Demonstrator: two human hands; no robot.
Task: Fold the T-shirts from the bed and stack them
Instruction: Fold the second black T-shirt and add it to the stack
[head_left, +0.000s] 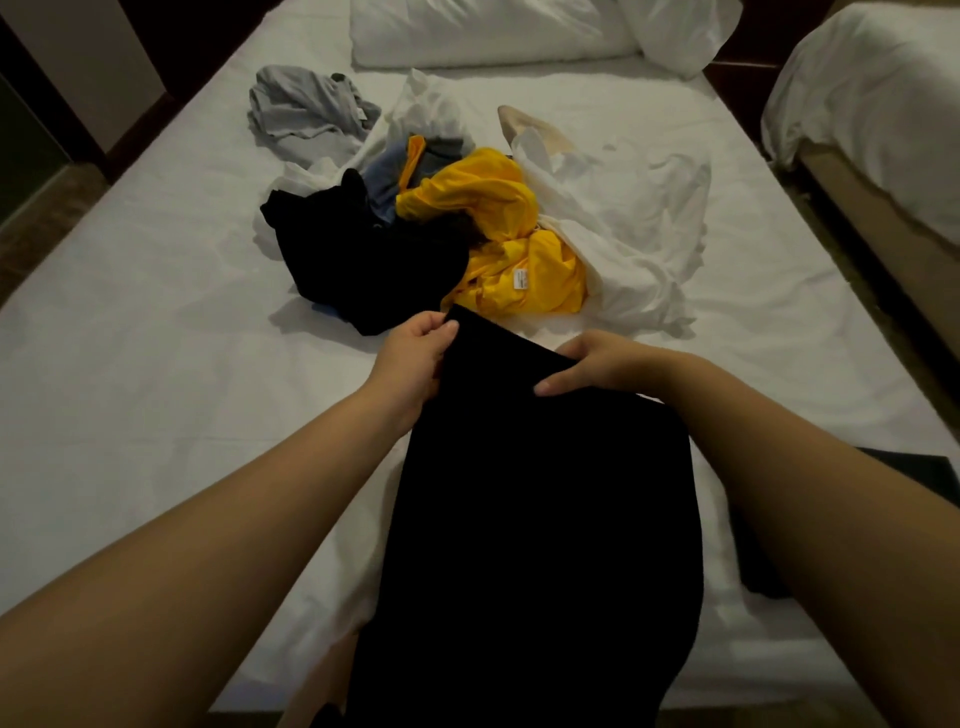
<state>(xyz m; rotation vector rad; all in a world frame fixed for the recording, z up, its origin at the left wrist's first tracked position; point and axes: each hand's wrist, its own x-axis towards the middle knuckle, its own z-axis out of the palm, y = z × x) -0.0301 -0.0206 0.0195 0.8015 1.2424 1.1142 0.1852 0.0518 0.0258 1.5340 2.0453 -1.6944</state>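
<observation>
i have the black t-shirt (524, 493) spread over the near part of the bed (130, 338). left hand (415, 353) pinches its far corner; right hand (592, 366) grips the same edge. i judge it light, limp, not slippery: take hold at the corners, with the edge taut.

arms: bare along all visible length | hands: left hand (415, 358); right hand (597, 364); both bare
</observation>
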